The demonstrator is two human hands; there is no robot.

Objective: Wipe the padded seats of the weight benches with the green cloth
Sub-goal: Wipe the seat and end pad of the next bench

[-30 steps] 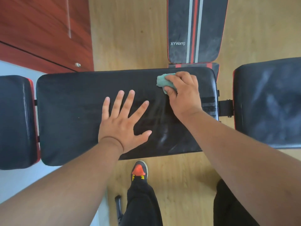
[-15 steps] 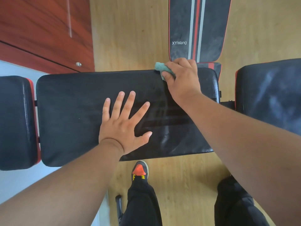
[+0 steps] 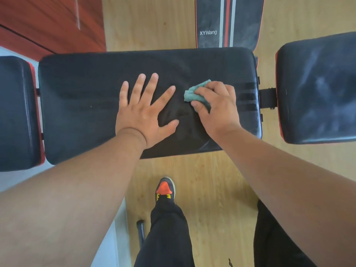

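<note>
Right hand (image 3: 215, 108): curled round the green cloth (image 3: 196, 92), thumb below and fingertips on top, pressing the bunched wad down on the padded seat (image 3: 86, 112); gripped tight, probably so the cloth drags with the palm and does not slip out during a stroke.
Left hand (image 3: 142, 110): flat, fingers spread wide and straight, palm down on the middle of the same surface, holding nothing; likely placed so to carry body weight and steady the pad against the rubbing.
Green cloth: crumpled into a small lump, mostly hidden under the fingers, one corner poking out toward the left hand; just beside the left index finger, not touching it.
Padded seat: long black cushion lying crosswise in view, dull and streaked near the cloth, three dark stripes at the right end.
Neighbouring pads: black cushion at far left (image 3: 15, 112) and another at far right (image 3: 317, 87), the right one cloudy with smears, probably not yet wiped.
Striped pad (image 3: 227, 20): beyond the seat, lettered XYWang, dusty-looking.
Floor (image 3: 150, 26): light wood, shoe (image 3: 165, 188) planted close under the near edge, for reach over the seat.
Progress: judged partway, right half of this seat under work, left half and other pads apparently left to do.
</note>
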